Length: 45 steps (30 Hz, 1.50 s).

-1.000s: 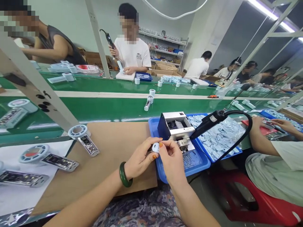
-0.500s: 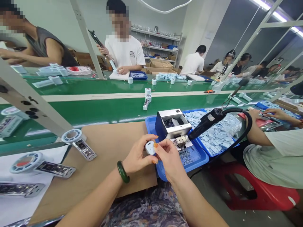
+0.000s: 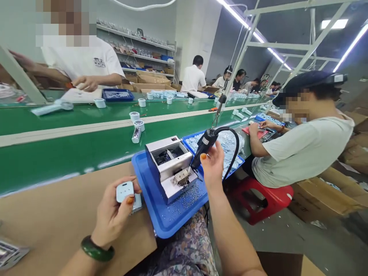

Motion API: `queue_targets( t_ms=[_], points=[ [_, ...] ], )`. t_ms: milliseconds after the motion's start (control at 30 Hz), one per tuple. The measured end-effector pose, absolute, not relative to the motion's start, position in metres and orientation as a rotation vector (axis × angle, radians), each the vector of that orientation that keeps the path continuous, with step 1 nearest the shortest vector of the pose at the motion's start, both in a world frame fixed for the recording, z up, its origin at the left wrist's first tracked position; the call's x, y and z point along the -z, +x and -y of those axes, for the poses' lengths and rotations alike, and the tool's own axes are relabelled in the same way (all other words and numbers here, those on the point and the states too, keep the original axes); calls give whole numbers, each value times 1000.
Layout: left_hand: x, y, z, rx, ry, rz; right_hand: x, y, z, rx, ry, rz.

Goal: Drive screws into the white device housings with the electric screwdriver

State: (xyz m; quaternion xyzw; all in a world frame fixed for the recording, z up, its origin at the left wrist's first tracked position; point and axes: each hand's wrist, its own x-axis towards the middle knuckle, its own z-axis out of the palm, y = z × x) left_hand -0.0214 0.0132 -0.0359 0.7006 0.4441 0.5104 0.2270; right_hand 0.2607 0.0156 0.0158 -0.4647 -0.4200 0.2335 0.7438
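Observation:
My left hand (image 3: 113,209) holds a light blue plastic piece (image 3: 125,192) with small holes in its face, pinched under the thumb. More pale blue plastic shows below the thumb. My right hand (image 3: 213,165) is at a black electric screwdriver (image 3: 204,145), its thumb against the body and its fingers apart, not wrapped round it. The screwdriver leans with its tip down beside a metal screw feeder (image 3: 169,168) full of dark screws. Under the feeder is a blue tray (image 3: 165,224) strewn with loose screws (image 3: 186,197).
Brown cardboard (image 3: 86,203) covers the bench at left. A green conveyor (image 3: 71,153) runs behind, carrying pale blue parts (image 3: 137,132). Behind the screwdriver, a blue bin (image 3: 234,168) holds flat blue pieces. A co-worker (image 3: 304,145) sits at right on a red stool (image 3: 258,197).
My right hand has let go of the blue piece and moved right to the screwdriver. My left hand keeps the piece, now lower and further left. The view has swung right.

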Motion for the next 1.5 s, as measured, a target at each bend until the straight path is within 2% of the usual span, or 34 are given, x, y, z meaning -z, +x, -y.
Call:
queue_targets(
  t_ms=[67, 167, 467, 867, 1233, 1367, 1500],
  points=[
    [28, -19, -16, -1393, 1816, -1065, -25, 281, -41, -769, -928, 1029],
    [20, -21, -16, -1344, 1662, -954, -32, 296, -51, -891, -862, 1065],
    [22, -14, -9, -1325, 1648, -1094, -60, 268, 18, -720, -727, 972],
    [22, -9, -7, -1281, 1706, -1235, -71, 226, -2, -795, -681, 1068],
    [17, -5, -8, -1192, 1915, -1189, -74, 238, 7, -895, -764, 1075],
    [14, -4, -8, -1168, 1941, -1207, -87, 239, 12, -817, -663, 1012],
    [12, 2, -4, -1130, 2012, -1226, -110, 226, 22, -907, -569, 885]
  ],
)
